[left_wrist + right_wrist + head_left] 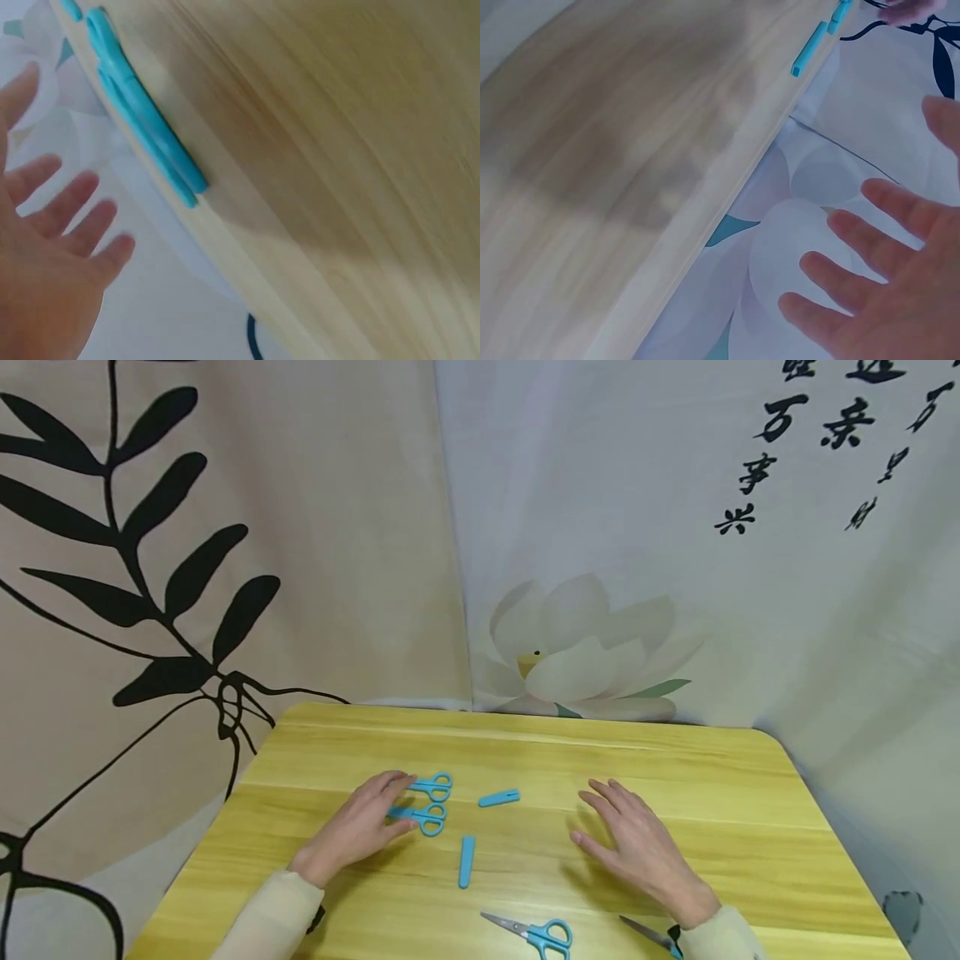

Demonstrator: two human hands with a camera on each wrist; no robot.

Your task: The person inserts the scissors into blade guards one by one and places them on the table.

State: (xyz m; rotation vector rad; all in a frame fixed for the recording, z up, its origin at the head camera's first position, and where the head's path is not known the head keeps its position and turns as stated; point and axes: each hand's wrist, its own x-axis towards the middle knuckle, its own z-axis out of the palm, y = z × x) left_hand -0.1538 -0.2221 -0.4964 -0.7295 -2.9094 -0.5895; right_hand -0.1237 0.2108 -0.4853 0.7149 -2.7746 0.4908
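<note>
Two hands [357, 825] [640, 846] spread loosely, while only the head view shows bare-bladed scissors [536, 934].

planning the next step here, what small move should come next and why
Probably reach the right hand down to the scissors lying left of it near the bottom of the head view. Their blades are bare, a loose blue cover lies just beyond them, and the right hand is open and holds nothing, so it seems free to pick them up.

Scissor handles [536, 934] and caps [467, 862] are blue, the wood-grained table [720, 802] yellow, sleeves [272, 917] cream.
</note>
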